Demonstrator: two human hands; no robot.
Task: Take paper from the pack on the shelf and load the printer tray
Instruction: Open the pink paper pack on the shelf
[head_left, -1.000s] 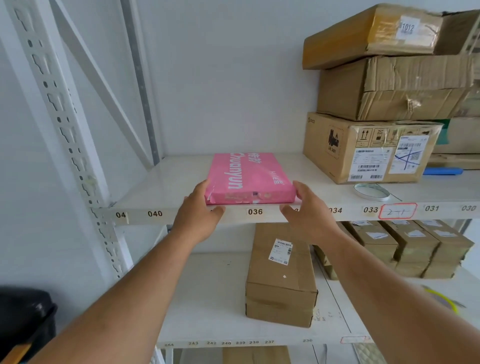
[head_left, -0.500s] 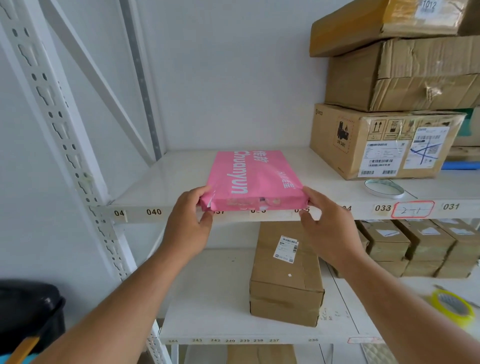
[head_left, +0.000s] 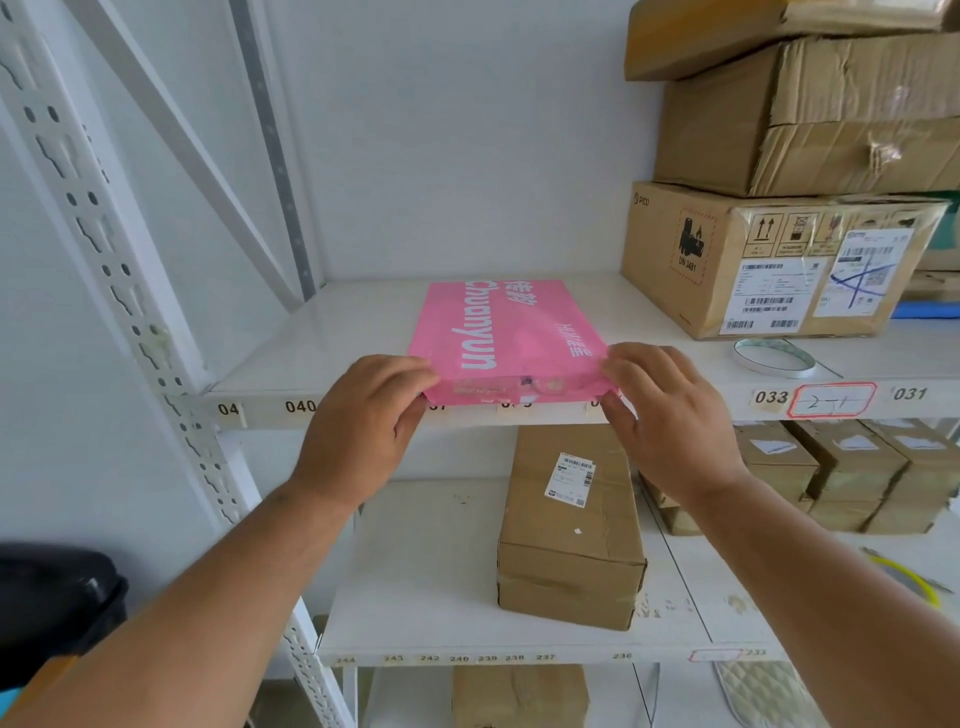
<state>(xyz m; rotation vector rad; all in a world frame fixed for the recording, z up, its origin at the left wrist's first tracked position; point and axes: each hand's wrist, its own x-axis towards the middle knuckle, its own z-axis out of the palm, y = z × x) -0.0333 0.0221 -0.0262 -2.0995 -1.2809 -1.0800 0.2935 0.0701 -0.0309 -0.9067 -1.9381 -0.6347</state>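
A pink paper pack (head_left: 506, 332) with white lettering lies on the white shelf (head_left: 332, 343), its near end sticking out a little over the front edge. My left hand (head_left: 363, 421) pinches the pack's near left corner, fingers on top and thumb under. My right hand (head_left: 660, 410) pinches the near right corner the same way. No printer or tray is in view.
A stack of cardboard boxes (head_left: 779, 260) stands on the same shelf to the right, with a tape roll (head_left: 774, 358) in front of it. The lower shelf holds a long brown box (head_left: 571, 525) and several small boxes (head_left: 852, 473). A black bin (head_left: 52, 603) sits at lower left.
Both hands went from flat against the pack's sides to pinching its near corners, and the pack has slid forward to overhang the shelf edge.
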